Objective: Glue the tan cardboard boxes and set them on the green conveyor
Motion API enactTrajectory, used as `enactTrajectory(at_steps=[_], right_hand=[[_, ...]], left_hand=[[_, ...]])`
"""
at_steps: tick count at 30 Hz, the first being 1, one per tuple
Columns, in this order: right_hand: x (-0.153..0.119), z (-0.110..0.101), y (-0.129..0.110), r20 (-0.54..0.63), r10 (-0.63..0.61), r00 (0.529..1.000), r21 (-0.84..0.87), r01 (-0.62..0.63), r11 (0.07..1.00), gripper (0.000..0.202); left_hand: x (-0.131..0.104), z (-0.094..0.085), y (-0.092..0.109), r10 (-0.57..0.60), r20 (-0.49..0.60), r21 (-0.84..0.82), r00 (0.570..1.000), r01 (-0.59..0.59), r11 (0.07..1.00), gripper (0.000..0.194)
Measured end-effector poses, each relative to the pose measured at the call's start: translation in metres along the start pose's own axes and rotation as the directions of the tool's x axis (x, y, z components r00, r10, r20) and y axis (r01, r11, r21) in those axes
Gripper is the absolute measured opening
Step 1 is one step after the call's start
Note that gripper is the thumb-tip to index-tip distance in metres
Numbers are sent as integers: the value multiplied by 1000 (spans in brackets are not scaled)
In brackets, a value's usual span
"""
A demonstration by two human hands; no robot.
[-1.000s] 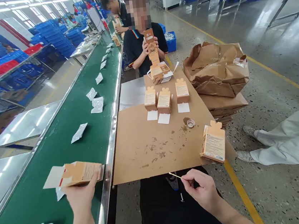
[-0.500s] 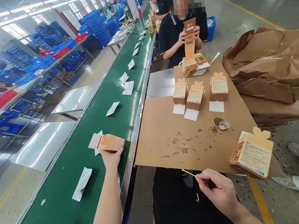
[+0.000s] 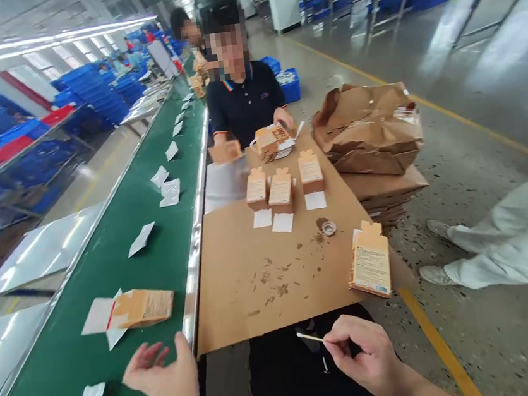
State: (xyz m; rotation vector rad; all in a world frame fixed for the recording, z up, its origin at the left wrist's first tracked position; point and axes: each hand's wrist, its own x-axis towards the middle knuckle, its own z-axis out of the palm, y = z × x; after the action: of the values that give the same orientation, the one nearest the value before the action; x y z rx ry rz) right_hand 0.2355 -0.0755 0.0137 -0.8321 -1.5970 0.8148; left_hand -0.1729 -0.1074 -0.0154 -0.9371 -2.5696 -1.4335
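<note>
My left hand hovers over the near edge of the green conveyor belt, fingers apart and empty. Just beyond it a small orange carton lies on the belt, its white flap towards the left and a pale packet partly under it. In front of my lap my right hand pinches a cotton swab, its white tip pointing left. Nearest to that hand on the cardboard sheet is a stack of flattened cartons.
Three upright cartons with white flaps stand on the cardboard, near a small clear dish and dark wet spots. Several silvery packets lie along the belt. A co-worker sits opposite. Brown paper bundles lie at right.
My left hand has let go of the orange carton and drawn back towards me. The view has turned right. The co-worker has lowered the carton they held up. My right hand still holds the swab.
</note>
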Motion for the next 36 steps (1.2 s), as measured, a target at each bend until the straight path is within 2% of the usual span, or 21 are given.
enactTrajectory(at_steps=[2,3,4,5,7,8,9,10,11,14,18,20,22,24,26,27,28,29,30,33,36], right_hand=[[-3,-16,-10,-64,-5,998,-23,4,1000,27],[-3,-26,-14,-107,-2,994,-38,-2,999,27],[-4,-37,-18,-152,10,988,-55,-18,998,27],[-4,-48,-22,-197,24,980,-68,-38,997,28],[-4,-69,-27,-281,59,958,-81,-85,993,28],[-5,-78,-29,-319,72,945,-85,-104,991,27],[-5,-86,-31,-351,83,933,-89,-121,989,25],[-6,-93,-32,-379,91,921,-94,-136,986,24],[-8,-99,-33,-407,96,909,-103,-150,983,22],[-13,-111,-35,-475,110,873,-136,-196,971,17],[-17,-118,-36,-512,121,850,-159,-232,960,16],[-17,-119,-36,-510,125,851,-157,-235,959,16],[-18,-121,-34,-510,136,850,-148,-242,959,17],[-22,-121,-30,-511,146,847,-140,-249,958,16],[-27,-120,-25,-509,150,848,-133,-249,959,17],[-29,-120,-22,-511,149,847,-131,-248,960,17],[-32,-119,-20,-514,146,845,-131,-246,960,18],[-34,-118,-19,-517,143,844,-133,-244,961,19],[-36,-117,-18,-519,141,843,-135,-243,961,19],[-38,-114,-19,-517,139,844,-139,-243,960,16],[-34,-114,-22,-524,139,840,-141,-247,959,16]], left_hand=[[-42,24,24,207,190,-182,960,-173,968,57],[-63,41,41,364,314,-289,877,-277,916,46],[-84,59,62,526,417,-397,741,-372,839,46],[-103,78,83,661,480,-494,577,-445,747,54],[-136,116,125,817,511,-633,268,-525,568,78],[-149,134,143,854,501,-677,144,-550,490,85],[-161,150,158,868,494,-701,49,-568,431,86],[-171,165,170,871,492,-712,-16,-583,391,82],[-181,177,180,867,496,-712,-49,-594,374,76],[-207,203,195,851,524,-691,-37,-603,399,65],[-229,209,197,832,553,-649,40,-606,460,69],[-227,202,194,837,543,-649,69,-597,471,77],[-208,197,193,856,505,-665,110,-583,467,77],[-172,200,199,848,471,-632,242,-578,516,62],[-125,216,218,775,458,-525,436,-571,631,50],[-101,227,230,723,468,-453,508,-564,690,52],[-78,240,243,685,485,-391,543,-566,726,59],[-59,253,256,665,512,-343,544,-580,739,64],[-43,265,268,661,546,-313,514,-606,731,67],[-14,288,287,683,663,-317,308,-711,628,62],[1,293,283,656,746,-339,117,-781,525,55]])
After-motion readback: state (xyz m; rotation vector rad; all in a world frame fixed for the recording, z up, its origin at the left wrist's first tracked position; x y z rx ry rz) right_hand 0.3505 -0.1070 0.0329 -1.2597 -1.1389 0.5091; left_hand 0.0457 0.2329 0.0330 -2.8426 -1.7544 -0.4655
